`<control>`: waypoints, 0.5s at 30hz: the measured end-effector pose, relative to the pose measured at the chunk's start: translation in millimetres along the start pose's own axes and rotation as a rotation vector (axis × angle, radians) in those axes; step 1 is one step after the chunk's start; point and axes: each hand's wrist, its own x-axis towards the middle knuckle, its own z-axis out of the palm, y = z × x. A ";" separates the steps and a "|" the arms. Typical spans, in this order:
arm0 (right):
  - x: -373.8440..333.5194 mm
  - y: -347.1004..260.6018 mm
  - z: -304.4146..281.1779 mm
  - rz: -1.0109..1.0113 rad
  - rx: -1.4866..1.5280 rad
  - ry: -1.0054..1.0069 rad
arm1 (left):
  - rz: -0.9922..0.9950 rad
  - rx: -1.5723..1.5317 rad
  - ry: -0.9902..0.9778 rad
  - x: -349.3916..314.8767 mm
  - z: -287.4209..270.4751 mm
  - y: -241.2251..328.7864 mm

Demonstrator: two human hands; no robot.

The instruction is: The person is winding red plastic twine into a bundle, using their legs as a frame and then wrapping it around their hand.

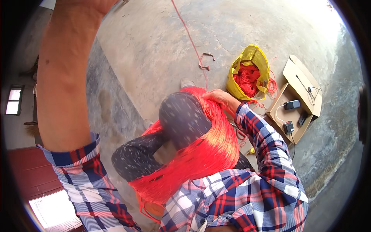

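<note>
A thick hank of glossy red thread [216, 145] lies looped over my bent knee [181, 116] and across my lap. My right hand [219, 97] is closed on the upper part of this hank, beside the knee; its fingertips are partly hidden. A single red strand [188, 36] runs from the top edge down to the hank near that hand. My left arm reaches far up on the left. Only the base of my left hand [101, 4] shows at the top edge, and its fingers are out of the picture.
Right of my knees stands a yellow bag [251, 50] with red thread inside. Beyond it lies an open cardboard box [280, 102] with black devices and cables. A small curved band [201, 62] and loose red strands [273, 83] rest on the concrete floor.
</note>
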 end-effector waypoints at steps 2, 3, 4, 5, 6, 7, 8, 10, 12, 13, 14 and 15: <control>4.7 -3.7 1.4 0.028 -0.181 0.004 | -0.045 -0.003 0.061 -5.5 4.4 7.5; 5.0 -3.2 2.1 0.026 -0.185 0.002 | -0.041 0.000 0.062 -9.0 7.3 10.4; 2.3 -5.1 3.4 0.040 -0.208 0.022 | -0.071 -0.009 0.122 -11.1 11.7 8.2; 0.8 -6.6 3.4 0.053 -0.230 0.043 | -0.102 -0.019 0.181 -12.0 14.1 5.4; 2.2 -7.3 0.1 0.051 -0.227 0.052 | -0.100 -0.027 0.176 -11.8 13.4 2.3; 4.9 -7.9 -5.5 0.000 -0.498 0.127 | -0.133 -0.082 0.162 -11.1 11.9 -2.0; 6.6 -9.2 -11.4 -0.046 -0.767 0.204 | -0.168 -0.140 0.146 -9.2 12.6 -8.0; -2.3 -26.4 34.1 -0.385 -1.225 0.341 | -0.164 -0.070 0.231 -21.1 11.0 14.9; -7.7 -31.8 56.1 -0.730 -1.636 0.533 | -0.168 -0.055 0.285 -24.0 10.8 13.5; -8.5 -32.5 62.6 -0.796 -1.731 0.501 | -0.161 -0.076 0.306 -24.0 12.5 11.7; -9.6 -33.0 65.2 -0.862 -1.827 0.466 | -0.154 -0.097 0.328 -24.0 12.9 11.0; -8.1 -31.3 61.0 -0.854 -1.848 0.406 | -0.150 -0.102 0.329 -23.6 11.7 12.2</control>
